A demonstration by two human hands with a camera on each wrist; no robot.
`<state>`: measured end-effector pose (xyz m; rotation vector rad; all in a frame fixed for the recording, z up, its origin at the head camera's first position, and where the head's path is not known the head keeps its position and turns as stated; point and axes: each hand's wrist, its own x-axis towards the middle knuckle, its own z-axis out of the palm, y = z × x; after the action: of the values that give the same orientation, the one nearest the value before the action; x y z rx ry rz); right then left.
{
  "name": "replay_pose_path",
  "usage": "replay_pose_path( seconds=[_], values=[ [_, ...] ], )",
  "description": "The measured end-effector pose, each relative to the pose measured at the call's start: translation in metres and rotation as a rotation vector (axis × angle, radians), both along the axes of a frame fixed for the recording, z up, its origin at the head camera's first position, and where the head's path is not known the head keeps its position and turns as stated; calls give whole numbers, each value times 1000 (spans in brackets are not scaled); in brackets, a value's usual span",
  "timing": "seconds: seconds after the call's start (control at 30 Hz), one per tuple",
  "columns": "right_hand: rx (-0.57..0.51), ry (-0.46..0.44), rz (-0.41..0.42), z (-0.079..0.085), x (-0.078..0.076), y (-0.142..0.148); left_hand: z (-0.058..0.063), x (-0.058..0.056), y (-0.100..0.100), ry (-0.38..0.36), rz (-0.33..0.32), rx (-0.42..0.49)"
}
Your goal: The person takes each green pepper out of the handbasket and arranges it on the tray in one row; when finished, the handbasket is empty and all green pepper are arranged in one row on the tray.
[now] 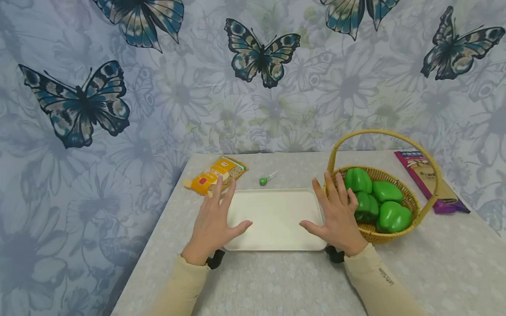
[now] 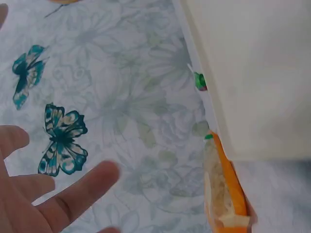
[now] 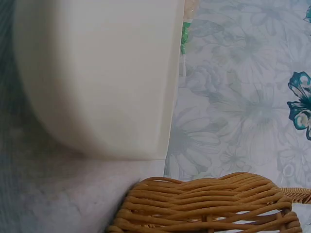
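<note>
A cream rectangular tray (image 1: pixel 276 219) lies on the table between my two hands. My left hand (image 1: pixel 215 224), fingers spread and straight, hovers over the tray's left end and holds nothing. Over the opposite end my right hand (image 1: pixel 336 215) is spread the same way, its fingertips overlapping the rim of a wicker basket (image 1: pixel 379 237) in the head view. Inside that basket sit several green bell peppers (image 1: pixel 394 217). In the left wrist view, fingers (image 2: pixel 77 194) show at the lower left, apart from the tray (image 2: pixel 262 73). The right wrist view shows the tray (image 3: pixel 112 73) and woven basket side (image 3: pixel 209 204), with no fingers visible.
Behind the tray lies a green lollipop (image 1: pixel 263 181) with a white stick. An orange and yellow food packet (image 1: pixel 217 173) is at the back left. A purple and tan packet (image 1: pixel 431 182) lies right of the basket, whose tall handle (image 1: pixel 379 131) arches up. Butterfly-patterned fabric backs the table.
</note>
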<state>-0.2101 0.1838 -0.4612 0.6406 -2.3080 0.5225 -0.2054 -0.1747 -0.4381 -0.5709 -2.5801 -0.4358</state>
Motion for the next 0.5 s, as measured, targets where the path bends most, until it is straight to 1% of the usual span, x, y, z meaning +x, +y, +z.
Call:
replay_pose_path(
  seconds=[0.03, 0.07, 0.13, 0.17, 0.23, 0.27, 0.33, 0.43, 0.5],
  values=[
    [2, 1, -2, 0, 0, 0, 0, 3, -3, -54, 21, -9],
    [2, 3, -1, 1, 0, 0, -2, 6, -6, -123, 42, -21],
    [-13, 11, 6, 3, -1, 1, -8, 9, -12, -277, 79, -48],
    [-31, 15, 11, 5, -1, 2, -12, 10, -15, -353, 86, -52],
    [-99, 35, 21, 10, -1, 7, -22, 10, -20, -473, 88, -76],
    [-155, 44, 26, 14, -2, 10, -27, 10, -22, -518, 82, -84],
    [-292, 55, 32, 23, -2, 19, -36, 8, -25, -558, 63, -92],
    [-492, 94, 31, 40, -6, 35, -44, 6, -29, -574, 40, -104],
    [-566, 104, 21, 52, -12, 46, -46, 5, -31, -574, 33, -110]
  ],
)
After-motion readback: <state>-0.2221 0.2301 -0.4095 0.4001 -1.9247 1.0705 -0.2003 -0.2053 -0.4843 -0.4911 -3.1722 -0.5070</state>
